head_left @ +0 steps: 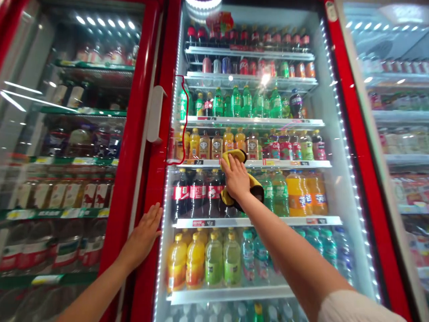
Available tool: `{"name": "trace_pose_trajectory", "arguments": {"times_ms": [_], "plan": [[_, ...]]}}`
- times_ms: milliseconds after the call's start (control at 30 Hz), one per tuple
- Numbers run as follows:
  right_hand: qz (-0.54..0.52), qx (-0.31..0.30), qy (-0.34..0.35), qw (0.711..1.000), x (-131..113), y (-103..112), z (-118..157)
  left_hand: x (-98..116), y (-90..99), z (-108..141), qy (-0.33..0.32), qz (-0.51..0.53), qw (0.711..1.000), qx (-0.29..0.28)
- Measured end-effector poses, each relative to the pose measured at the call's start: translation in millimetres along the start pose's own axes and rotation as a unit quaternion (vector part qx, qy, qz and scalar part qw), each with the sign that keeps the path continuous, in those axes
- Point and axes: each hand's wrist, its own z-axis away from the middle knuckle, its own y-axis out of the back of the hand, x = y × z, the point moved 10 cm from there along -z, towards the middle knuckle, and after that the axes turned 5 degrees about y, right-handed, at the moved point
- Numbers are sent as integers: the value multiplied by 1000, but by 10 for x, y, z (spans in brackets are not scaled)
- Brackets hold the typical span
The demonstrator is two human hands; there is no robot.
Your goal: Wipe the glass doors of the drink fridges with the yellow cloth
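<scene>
My right hand (237,180) presses a yellow cloth with dark edges (256,190) against the glass door (264,100) of a lit drinks fridge. Part of the cloth sticks out above the fingers and part hangs below the palm. My left hand (143,232) rests flat on the red door frame (142,284), fingers stretched out, with nothing in it. Above that hand a white door handle (156,114) is fixed to the frame. Behind the glass, bottles of dark cola (197,194) and orange drink (296,197) stand on the shelf level with the cloth.
On the left is another red-framed fridge (134,89) with bottles on green-edged shelves. A further lit fridge (392,112) stands on the right. Yellow-capped juice bottles (176,264) fill part of a lower shelf. A red curved line (187,120) shows on the glass near the handle.
</scene>
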Motion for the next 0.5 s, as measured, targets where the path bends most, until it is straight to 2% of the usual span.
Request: {"name": "trace_pose_trajectory", "arguments": {"times_ms": [67, 133, 233, 300, 367, 433, 500], "plan": [[3, -11, 3, 1000, 17, -74, 329, 110, 16, -103, 12, 1, 1000, 14], [-4, -37, 48, 998, -116, -174, 508, 333, 14, -310, 17, 5, 1000, 23], [-14, -58, 116, 991, -192, -170, 375, 849, 15, -760, 2, 14, 999, 35], [-12, -51, 112, 992, 15, -43, 151, 1225, 35, -1060, -16, 17, 999, 47], [-5, -35, 70, 997, 363, 106, 18, 1553, 61, -1293, -31, 20, 998, 55], [3, -18, 16, 1000, 703, 205, 81, 1805, 81, -1444, -37, 24, 997, 57], [10, -11, -24, 1000, 916, 220, 297, 1994, 91, -1531, -36, 27, 998, 54]]}}
